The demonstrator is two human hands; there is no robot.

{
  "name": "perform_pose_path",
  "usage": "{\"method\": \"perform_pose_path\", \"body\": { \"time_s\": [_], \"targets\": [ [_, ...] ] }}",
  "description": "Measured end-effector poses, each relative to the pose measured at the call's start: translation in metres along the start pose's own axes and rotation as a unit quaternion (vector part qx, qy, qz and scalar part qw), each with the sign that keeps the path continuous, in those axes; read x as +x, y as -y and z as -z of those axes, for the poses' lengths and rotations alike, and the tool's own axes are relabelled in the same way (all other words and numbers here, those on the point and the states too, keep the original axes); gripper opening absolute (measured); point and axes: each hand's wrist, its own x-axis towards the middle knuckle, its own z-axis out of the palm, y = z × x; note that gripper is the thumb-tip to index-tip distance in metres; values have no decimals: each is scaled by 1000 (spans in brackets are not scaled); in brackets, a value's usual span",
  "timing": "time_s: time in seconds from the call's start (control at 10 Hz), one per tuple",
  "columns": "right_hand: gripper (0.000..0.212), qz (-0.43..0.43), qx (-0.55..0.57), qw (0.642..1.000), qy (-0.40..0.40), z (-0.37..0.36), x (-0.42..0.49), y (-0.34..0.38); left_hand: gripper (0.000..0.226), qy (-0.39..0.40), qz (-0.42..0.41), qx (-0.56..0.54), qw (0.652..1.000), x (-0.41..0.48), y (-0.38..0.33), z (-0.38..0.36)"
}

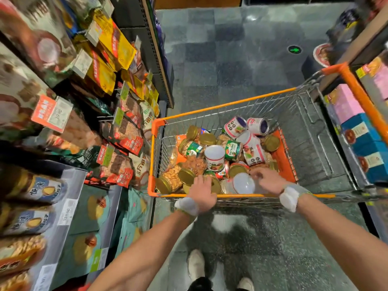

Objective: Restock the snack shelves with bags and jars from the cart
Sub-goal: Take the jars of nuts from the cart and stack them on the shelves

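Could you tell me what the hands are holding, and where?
Cannot tell: left hand lies over gold-lidded jars, right hand, blurred, by a white-lidded jar.

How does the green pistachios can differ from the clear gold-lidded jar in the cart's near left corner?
The pistachios can is opaque with a green printed label; the gold-lidded jar is clear, showing pale nuts. The can sits mid-cart, the jar against the near left corner. Both lie among the pile in the cart.
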Motion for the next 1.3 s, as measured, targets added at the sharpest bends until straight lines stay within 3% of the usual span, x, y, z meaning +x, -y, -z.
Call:
{"method": "perform_pose_path", "body": {
  "time_s": [0.2, 0.3, 0.4, 0.5, 0.6, 0.7, 0.8, 0.9, 1.1, 1.2, 1.3],
  "targets": [
    [94, -85, -92, 992, 2, -37, 16, 46, 38, -50, 23, -118, 991, 2, -18, 24],
    [70, -117, -81, 990, -24, -62, 62, 41, 28, -49, 1, -137, 989, 17, -22, 23],
    [91, -16, -135, 990, 45, -28, 62, 31, 55, 6, 12, -133, 991, 29, -41, 18],
    [57, 81, -99, 990, 58, 14, 53, 39, 49, 35, 28, -204, 978, 34, -48, 24],
    [68, 173, -58, 976, 118, 77, 34, 61, 78, 17, 38, -314, 949, 27, -71, 41],
    [78, 175, -13, 977, 122, 102, 46, 63, 92, -27, 43, -392, 919, 32, -85, 56],
    [45, 212, -86, 971, 64, 122, 68, 78, 51, -74, 103, -476, 870, 34, -76, 70],
    [44, 232, -154, 960, 12, 112, 96, 96, 50, -97, 157, -589, 787, 17, -62, 78],
    [82, 220, -296, 928, 53, 72, 145, 124, 53, -111, 182, -701, 681, -7, -28, 73],
    [100, 194, -309, 928, 77, 58, 155, 127, 67, -126, 196, -751, 618, -16, -17, 69],
    [102, 182, -302, 934, 51, 55, 143, 136, 97, -148, 213, -791, 554, -20, -7, 65]
  ]
}}
